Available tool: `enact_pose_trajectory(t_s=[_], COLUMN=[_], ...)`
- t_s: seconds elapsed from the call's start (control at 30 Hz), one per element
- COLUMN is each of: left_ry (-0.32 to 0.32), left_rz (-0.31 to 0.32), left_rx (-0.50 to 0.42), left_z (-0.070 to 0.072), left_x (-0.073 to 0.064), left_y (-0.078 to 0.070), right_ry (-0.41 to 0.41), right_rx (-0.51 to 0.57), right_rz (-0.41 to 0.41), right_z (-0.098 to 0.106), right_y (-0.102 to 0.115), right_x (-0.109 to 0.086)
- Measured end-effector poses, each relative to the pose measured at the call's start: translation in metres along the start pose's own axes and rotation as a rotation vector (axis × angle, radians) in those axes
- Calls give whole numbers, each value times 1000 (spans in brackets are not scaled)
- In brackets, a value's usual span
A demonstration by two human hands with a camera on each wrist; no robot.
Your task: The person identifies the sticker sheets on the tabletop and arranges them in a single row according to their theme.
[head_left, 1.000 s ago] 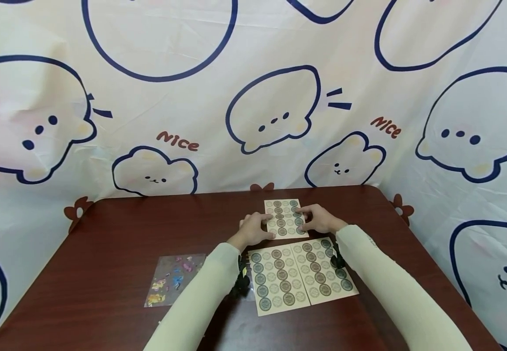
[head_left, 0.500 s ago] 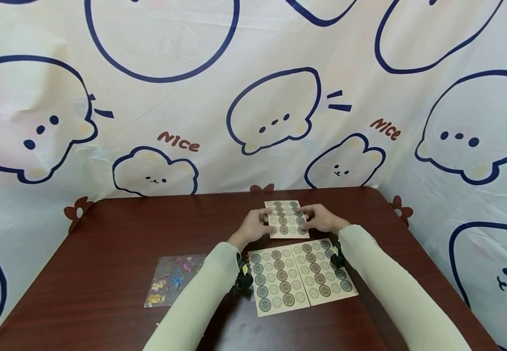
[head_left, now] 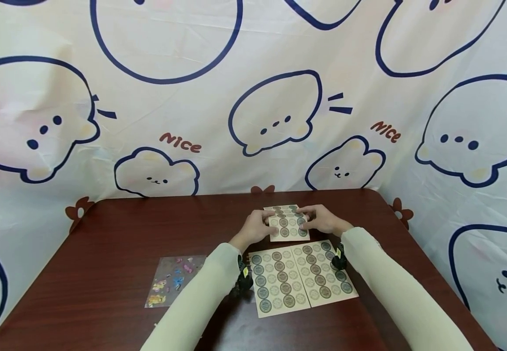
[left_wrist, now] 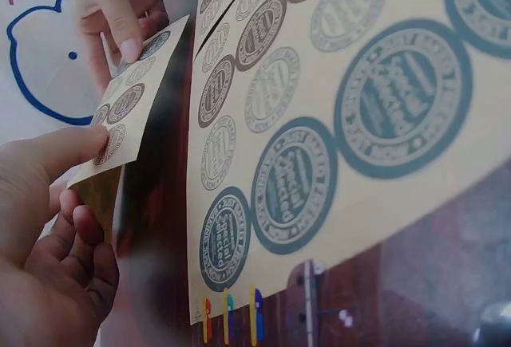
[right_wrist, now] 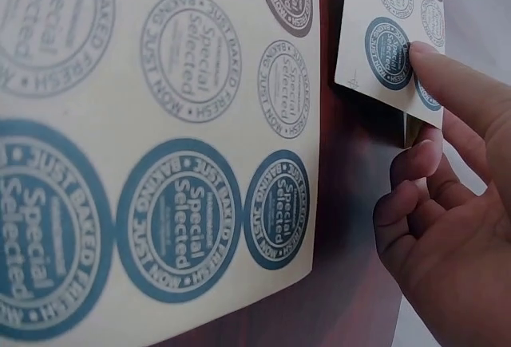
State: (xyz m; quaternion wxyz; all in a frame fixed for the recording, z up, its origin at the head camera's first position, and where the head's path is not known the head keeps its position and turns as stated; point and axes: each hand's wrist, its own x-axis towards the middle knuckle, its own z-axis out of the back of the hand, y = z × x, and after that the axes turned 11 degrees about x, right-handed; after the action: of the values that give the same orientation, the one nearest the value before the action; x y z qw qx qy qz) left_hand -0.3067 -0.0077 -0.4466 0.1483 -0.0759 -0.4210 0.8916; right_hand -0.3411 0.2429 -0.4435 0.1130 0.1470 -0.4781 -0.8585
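Observation:
A small cream sheet of round stickers [head_left: 287, 233] is between my two hands at the back of the table. My left hand [head_left: 254, 227] grips its left edge, thumb on top and fingers underneath. The right hand [head_left: 323, 219] pinches the opposite edge the same way. In the head view the sheet's far part bends away. Another layer shows beneath it in the right wrist view; I cannot tell whether it is the same sheet. Closer in lies a larger sticker sheet [head_left: 275, 282] with a crease down its middle, printed with blue, brown and pale "Special Selected" circles.
A clear plastic bag [head_left: 174, 282] with small colourful pieces lies left of my left forearm. The dark wooden table [head_left: 104, 253] meets a patterned cloth [head_left: 209, 107] at its back and right side. Small coloured clips [left_wrist: 255, 315] show beside the large sheet's edge.
My left fingers have closed in on the small sheet's left edge. Its far part has bent, so it looks shorter. The right hand has barely moved; the large sheet lies as before.

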Motion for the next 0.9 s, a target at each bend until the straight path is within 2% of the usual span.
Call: enact_pose_trajectory(t_s=[0.57,0.77,0.9], left_ry=[-16,-14,-25], left_rz=[-18,-47,-40], left_rx=[51,46,62], left_z=[-10,-12,-15], left_x=[-7,-7,-8], left_y=[-4,-11,-14], right_ry=[11,-5,-5], right_rx=[-2,-5,-3], right_rz=[88,83,80], right_z=[7,14,15], right_y=[-2,-1,0], right_x=[-13,-24,-30])
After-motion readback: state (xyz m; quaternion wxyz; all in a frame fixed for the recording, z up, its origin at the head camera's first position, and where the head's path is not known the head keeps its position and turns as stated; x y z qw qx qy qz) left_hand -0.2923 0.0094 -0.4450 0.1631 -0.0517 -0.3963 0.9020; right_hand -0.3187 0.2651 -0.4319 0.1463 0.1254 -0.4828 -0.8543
